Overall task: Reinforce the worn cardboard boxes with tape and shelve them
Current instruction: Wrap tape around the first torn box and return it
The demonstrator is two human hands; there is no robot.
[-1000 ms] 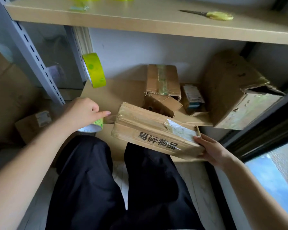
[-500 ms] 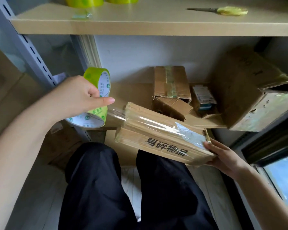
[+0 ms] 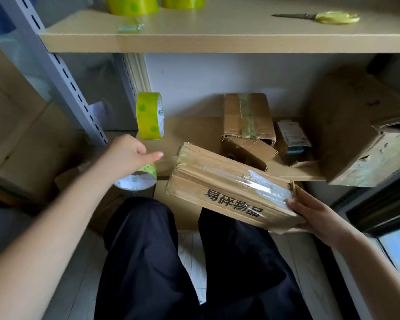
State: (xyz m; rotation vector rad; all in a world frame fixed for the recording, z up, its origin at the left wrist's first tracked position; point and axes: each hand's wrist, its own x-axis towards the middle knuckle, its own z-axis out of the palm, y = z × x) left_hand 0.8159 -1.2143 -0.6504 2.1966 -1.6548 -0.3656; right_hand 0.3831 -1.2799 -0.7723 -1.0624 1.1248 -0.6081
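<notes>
**Tape roll and flat box in hand below shelf**

Left hand (image 3: 127, 155) curls around a yellow-green tape roll with white core (image 3: 138, 179), index finger extended. Right hand (image 3: 310, 211) grips the right end of a flattened brown cardboard box with black print (image 3: 229, 190), tilted over the knees. 1 more yellow-green roll (image 3: 150, 116) stands on edge on the lower shelf (image 3: 194, 130).

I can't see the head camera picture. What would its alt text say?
A seated person's right hand holds a flattened, taped cardboard box over their lap, while the left hand grips a green tape roll. Behind, worn boxes crowd a low shelf.
</notes>
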